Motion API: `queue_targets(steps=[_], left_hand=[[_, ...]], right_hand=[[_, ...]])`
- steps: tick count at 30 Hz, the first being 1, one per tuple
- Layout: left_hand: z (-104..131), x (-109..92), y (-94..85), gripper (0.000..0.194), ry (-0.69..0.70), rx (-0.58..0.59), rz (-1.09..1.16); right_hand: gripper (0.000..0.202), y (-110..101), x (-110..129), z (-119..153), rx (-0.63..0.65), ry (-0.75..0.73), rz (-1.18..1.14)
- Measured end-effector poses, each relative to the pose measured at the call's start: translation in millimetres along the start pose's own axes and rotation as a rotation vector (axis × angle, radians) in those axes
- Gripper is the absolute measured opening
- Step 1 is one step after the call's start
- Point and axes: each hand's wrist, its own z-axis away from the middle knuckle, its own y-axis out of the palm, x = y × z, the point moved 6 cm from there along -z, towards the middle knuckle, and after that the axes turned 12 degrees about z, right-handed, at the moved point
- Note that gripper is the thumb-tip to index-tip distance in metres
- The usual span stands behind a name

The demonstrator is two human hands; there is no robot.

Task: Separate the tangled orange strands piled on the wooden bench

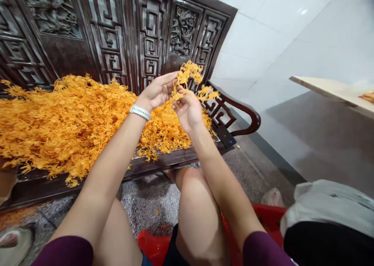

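A large heap of orange-yellow, frilly artificial flower pieces (78,125) covers the seat of a dark carved wooden bench (163,156). Above the heap's right part, both hands meet at a small yellow-orange sprig (189,73). My left hand (160,90), with a white band on the wrist, has its fingertips closed on the sprig's left side. My right hand (188,110) pinches the sprig from below, its fingers curled. One branch of the sprig sticks out to the right over my right hand. The exact spot between the fingertips is partly hidden.
The carved backrest (152,36) rises behind the heap, with a curved armrest (251,119) at right. A dark flat object (225,136) lies by the armrest. A light board (324,90) juts in at right. Red plastic (153,246) and a grey-white cloth item (330,203) are below.
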Motion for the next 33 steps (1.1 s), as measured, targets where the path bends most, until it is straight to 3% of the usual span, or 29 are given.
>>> queue_targets(steps=[4,7,10,13,15,19,22,25,30,33], left_hand=[[-5.1,-6.7,-14.5,0.027,0.057,-0.04,-0.14],[-10.6,-9.5,-18.7,0.016,0.093,-0.079,-0.286],[-12.5,-15.1,-17.5,0.012,0.146,-0.097,-0.411],[-10.0,-19.3,-14.1,0.016,0.184,-0.089,-0.491],[-7.1,-16.4,-9.4,0.019,0.161,-0.049,-0.494],[-0.1,0.4,9.3,0.02,0.047,0.113,-0.44],[4.0,10.6,24.4,0.018,0.0,0.205,-0.42],[5.0,14.2,34.7,0.016,-0.001,0.279,-0.455],[4.2,7.8,39.5,0.017,0.074,0.356,-0.626],[6.3,7.4,40.8,0.02,0.037,0.372,-0.651]], right_hand=[[0.013,-12.9,-38.6,22.6,-0.011,0.182,-0.033],[0.027,-29.4,-53.6,28.1,-0.056,0.262,-0.009],[0.039,-54.7,-65.7,29.8,-0.294,0.333,-0.023],[0.028,-71.9,-67.9,30.6,-0.475,0.297,-0.078],[0.019,-69.5,-67.2,28.7,-0.398,0.274,-0.129],[0.034,-49.6,-71.9,31.2,-0.109,0.371,-0.14],[0.04,-38.9,-77.4,36.6,0.01,0.454,-0.123],[0.038,-37.9,-78.2,37.2,0.009,0.44,-0.137],[0.044,-51.9,-63.6,29.2,-0.141,0.221,-0.205],[0.045,-60.3,-48.2,25.2,-0.183,0.111,-0.193]])
